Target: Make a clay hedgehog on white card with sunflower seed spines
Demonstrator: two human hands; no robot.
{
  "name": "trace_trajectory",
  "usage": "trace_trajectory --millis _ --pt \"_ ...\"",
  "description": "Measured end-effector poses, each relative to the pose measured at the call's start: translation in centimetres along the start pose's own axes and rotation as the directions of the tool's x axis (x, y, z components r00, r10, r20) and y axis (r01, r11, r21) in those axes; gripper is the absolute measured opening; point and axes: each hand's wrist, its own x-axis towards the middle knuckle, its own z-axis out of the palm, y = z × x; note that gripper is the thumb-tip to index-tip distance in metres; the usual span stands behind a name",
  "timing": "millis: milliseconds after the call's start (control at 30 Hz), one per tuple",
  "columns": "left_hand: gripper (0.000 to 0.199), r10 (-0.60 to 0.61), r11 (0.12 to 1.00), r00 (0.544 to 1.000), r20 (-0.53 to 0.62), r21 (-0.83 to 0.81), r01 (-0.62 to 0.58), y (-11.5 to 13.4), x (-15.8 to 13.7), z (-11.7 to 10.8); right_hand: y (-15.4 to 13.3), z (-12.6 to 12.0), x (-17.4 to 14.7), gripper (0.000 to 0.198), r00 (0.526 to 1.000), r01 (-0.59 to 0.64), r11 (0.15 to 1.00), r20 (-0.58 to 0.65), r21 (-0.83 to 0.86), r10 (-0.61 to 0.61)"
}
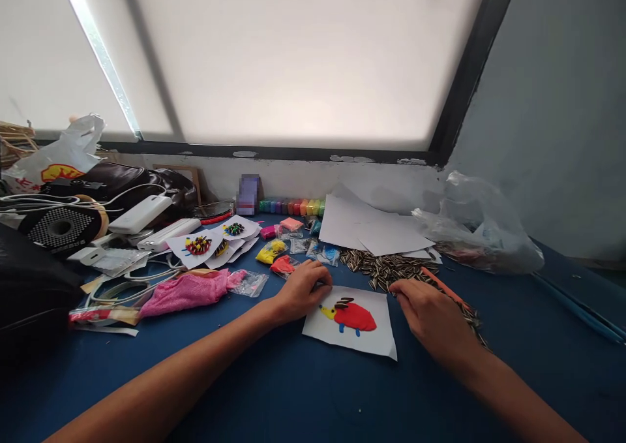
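Left hand point(302, 291) on paper point(313, 326)'s upper-left corner, grip unclear; right hand point(435, 319) at striped seeds point(379, 270), fingertips together, can't tell if holding any. Paper with red animal point(359, 316) lies between hands.

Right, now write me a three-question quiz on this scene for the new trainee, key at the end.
1. True or false: the left hand covers the upper left corner of the white sheet that bears the animal figure.

2. Multiple choice: what is the main colour of that figure?
A. Blue
B. Red
C. Green

3. Fill in the blank: the right hand is at the near edge of the heaped, striped ____.

Key:
1. True.
2. B, red.
3. Seeds.
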Motion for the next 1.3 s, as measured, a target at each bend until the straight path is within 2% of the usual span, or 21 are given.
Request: trace_trajectory --millis 167,333,467,567,667,900,967,1033,1100,1200,1300 --pt "0.013 0.028 1.0 0.999 -0.02 -0.008 -0.028 0.0 -0.1 0.1 0.8 0.0 0.2 0.026 0.999 -0.006 1.0 -0.039 0.001 0.006" --pt "0.013 0.021 0.999 1.0 -0.016 -0.037 -0.021 0.0 -0.2 0.0 0.8 -0.2 0.3 0.038 0.992 0.014 1.0 -0.124 0.02 -0.011" --pt "0.015 0.021 0.999 1.0 -0.014 -0.036 -0.021 0.0 -0.2 -0.1 0.6 -0.3 0.3 0.037 0.983 -0.009 0.999 -0.18 0.045 0.017" --pt "0.015 0.01 0.999 1.0 -0.019 -0.05 -0.011 0.0 -0.2 -0.1 0.4 -0.5 0.3 0.033 0.982 -0.042 0.992 -0.178 0.122 0.063" --pt "0.013 0.018 0.997 0.998 -0.063 -0.072 -0.022 0.1 -0.3 -0.1 0.0 -0.6 0.3 0.028 0.985 -0.079 0.969 -0.133 0.232 0.113" --pt "0.013 0.111 0.984 0.965 -0.238 -0.112 -0.141 1.2 -0.2 -0.4 -1.1 -0.6 0.3 0.033 0.982 -0.126 0.929 -0.091 0.349 0.168" --pt "0.014 0.118 0.974 0.956 -0.268 -0.156 -0.164 2.4 0.4 -0.8 -1.6 -0.9 0.4 0.034 0.974 -0.186 0.85 -0.019 0.492 0.224" --pt "0.013 0.12 0.955 0.959 -0.258 -0.232 -0.183 4.0 1.2 -1.3 -2.0 -1.3 0.5 0.042 0.952 -0.283 0.691 0.104 0.665 0.289" --pt "0.01 0.081 0.917 0.976 -0.201 -0.368 -0.152 5.4 2.2 -1.4 -2.5 -1.7 0.6 0.052 0.915 -0.376 0.53 0.216 0.76 0.34" --pt "0.01 0.016 0.778 1.0 -0.016 -0.628 -0.023 6.7 3.6 -1.1 -3.0 -2.2 0.7 0.058 0.864 -0.459 0.398 0.296 0.794 0.406" --pt "0.013 0.048 0.619 0.992 0.12 -0.783 0.064 6.6 4.3 -0.7 -3.4 -2.5 0.7 0.057 0.838 -0.477 0.317 0.316 0.82 0.444"
